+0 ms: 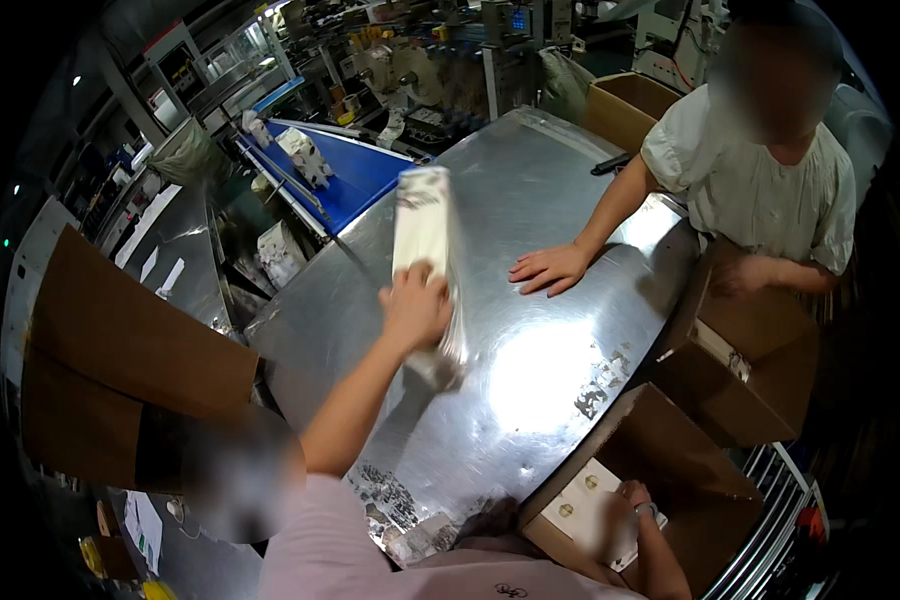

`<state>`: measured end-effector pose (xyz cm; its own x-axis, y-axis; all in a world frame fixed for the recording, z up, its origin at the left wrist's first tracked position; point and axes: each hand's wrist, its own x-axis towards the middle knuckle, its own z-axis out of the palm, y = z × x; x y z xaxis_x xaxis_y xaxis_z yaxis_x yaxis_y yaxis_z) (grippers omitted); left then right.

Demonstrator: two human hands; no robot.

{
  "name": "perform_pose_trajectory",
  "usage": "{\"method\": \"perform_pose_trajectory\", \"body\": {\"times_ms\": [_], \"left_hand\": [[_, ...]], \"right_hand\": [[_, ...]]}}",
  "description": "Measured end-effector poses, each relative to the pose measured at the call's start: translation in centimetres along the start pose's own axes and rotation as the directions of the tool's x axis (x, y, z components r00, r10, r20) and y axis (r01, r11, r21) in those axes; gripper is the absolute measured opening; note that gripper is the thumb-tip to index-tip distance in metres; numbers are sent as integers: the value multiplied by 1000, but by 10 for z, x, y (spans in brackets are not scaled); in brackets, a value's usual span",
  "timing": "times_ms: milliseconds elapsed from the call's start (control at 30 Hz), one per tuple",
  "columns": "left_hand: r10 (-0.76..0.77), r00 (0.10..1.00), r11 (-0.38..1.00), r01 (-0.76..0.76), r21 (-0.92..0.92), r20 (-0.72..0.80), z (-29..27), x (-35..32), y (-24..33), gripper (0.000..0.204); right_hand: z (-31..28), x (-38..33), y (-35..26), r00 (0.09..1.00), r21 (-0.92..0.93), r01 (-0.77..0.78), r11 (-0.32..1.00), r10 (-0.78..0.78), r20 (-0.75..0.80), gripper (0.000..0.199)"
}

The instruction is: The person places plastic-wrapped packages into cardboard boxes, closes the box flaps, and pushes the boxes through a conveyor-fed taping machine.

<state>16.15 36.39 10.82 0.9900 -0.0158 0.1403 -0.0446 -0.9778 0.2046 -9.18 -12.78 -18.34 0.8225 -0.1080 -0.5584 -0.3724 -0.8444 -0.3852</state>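
Note:
My left hand [416,306] grips a long white pack in clear wrap [422,225], which stands tilted on the round shiny metal table [530,380]. My right hand [622,518], blurred, is down inside an open cardboard box [670,450] at the table's near right edge. It rests on a white pack with round gold marks [573,497]; whether its fingers close on that pack is unclear. Across the table a co-worker in a light top has one hand flat on the metal [550,268] and the other at a second cardboard box [760,340].
A blue conveyor [345,175] carrying white packs runs in from the far left. Large cardboard flaps [120,340] stand at the left. Another person's head [240,480] is close to my left arm. A roller track [770,520] lies at the lower right, with machinery behind.

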Motion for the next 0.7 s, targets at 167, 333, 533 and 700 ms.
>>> {"method": "perform_pose_trajectory", "body": {"times_ms": [167, 333, 533, 700], "left_hand": [[162, 983, 987, -162, -7, 85, -31, -93, 25, 85], [300, 924, 951, -310, 5, 237, -24, -72, 76, 96], [659, 699, 707, -702, -89, -278, -122, -125, 179, 80], [782, 543, 509, -840, -188, -307, -109, -157, 208, 51]], "right_hand": [[20, -3, 13, 993, -57, -53, 997, 58, 100, 86], [22, -32, -40, 979, -163, 144, 976, -116, 169, 101], [24, -28, -25, 994, -251, 36, 967, -8, 113, 91], [2, -46, -46, 992, -100, 81, 992, -71, 103, 83]]}}
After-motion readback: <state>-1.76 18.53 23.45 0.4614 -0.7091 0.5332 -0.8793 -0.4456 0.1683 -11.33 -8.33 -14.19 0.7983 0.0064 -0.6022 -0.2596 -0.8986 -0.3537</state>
